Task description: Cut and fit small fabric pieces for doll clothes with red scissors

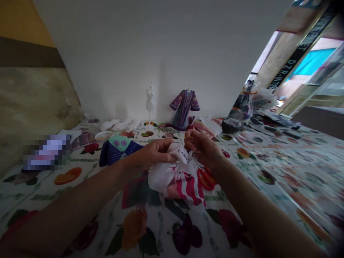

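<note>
My left hand (154, 153) and my right hand (201, 147) meet over the middle of the table, both closed on a white plastic bag (176, 179) with pink-red print and a small label reading "E-1". The left thumb and fingers pinch the bag's top edge by the label. My right fingers are curled at the same edge from the other side. Red scissor handles (205, 179) lie on the cloth just under my right wrist. The bag's lower part rests crumpled on the table.
A fruit-printed tablecloth (282, 168) covers the table. A blue and green doll garment (118, 150) lies left of my hands. At the wall stand a bare white mannequin (150, 102) and one wearing a purple robe (185, 107). Bags and clutter (247, 107) pile at the back right.
</note>
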The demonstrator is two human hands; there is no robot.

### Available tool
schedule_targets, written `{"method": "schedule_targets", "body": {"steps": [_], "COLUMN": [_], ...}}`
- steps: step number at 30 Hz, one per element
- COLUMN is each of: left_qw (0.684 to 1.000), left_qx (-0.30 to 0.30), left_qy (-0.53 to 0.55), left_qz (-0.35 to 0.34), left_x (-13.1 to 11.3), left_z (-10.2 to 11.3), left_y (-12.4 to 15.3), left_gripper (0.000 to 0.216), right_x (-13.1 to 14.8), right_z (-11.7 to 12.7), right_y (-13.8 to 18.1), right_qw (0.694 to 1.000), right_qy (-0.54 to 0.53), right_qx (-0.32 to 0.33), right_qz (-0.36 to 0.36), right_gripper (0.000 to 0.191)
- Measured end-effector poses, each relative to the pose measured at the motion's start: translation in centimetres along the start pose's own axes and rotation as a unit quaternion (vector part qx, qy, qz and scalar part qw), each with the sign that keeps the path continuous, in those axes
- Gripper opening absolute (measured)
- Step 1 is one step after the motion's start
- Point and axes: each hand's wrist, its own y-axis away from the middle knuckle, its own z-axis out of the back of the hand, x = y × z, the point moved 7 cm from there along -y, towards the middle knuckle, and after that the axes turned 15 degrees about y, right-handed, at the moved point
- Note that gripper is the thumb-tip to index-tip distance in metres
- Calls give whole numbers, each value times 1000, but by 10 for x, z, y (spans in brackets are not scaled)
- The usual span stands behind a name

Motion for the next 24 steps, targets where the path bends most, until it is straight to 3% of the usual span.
{"method": "schedule_targets", "body": {"steps": [3,7,11,16,24], "left_qw": [1000,998,998,999,999], "left_qx": [19,37,31,-11,-23], "left_qy": [-22,-52,-48,-26,-26], "left_qz": [-2,2,-11,-26,-14], "left_x": [-4,-10,-18,-21,-17], "left_z": [0,-2,-3,2,9], "left_y": [3,5,4,1,0], "left_gripper": [27,22,20,25,29], "right_x": [-8,-22,-16,0,7], "right_z": [-4,-12,-18,-16,-4], "right_y": [5,15,19,19,18], "right_qw": [997,984,968,960,967], "right_qy": [65,127,164,209,192], "right_qx": [31,109,174,175,168], "right_qz": [-7,-69,-77,-57,-18], "right_gripper": [39,45,58,32,18]}}
